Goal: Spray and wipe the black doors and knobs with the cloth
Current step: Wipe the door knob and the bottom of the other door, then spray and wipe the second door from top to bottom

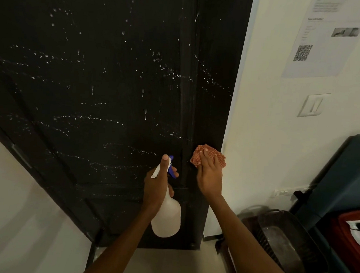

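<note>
White wall on the right, black door (106, 85) fills the rest, droplets all over it. Cloth (208, 157) sits flat on the door's right edge strip, low down; right hand (209, 176) presses it, fingers (205, 159) straight. Unwiped spray lies up and left of it. Left hand (158, 183) just beside, curled round the spray bottle (167, 215), nozzle at door

You faced a matt black wooden door (106, 85), its grained surface speckled with wet white droplets. Your orange checked woven cloth (208, 157) looked soft and crumpled. The translucent white plastic spray bottle (166, 217) looked smooth, with a glossy blue plastic trigger (171, 171).
</note>
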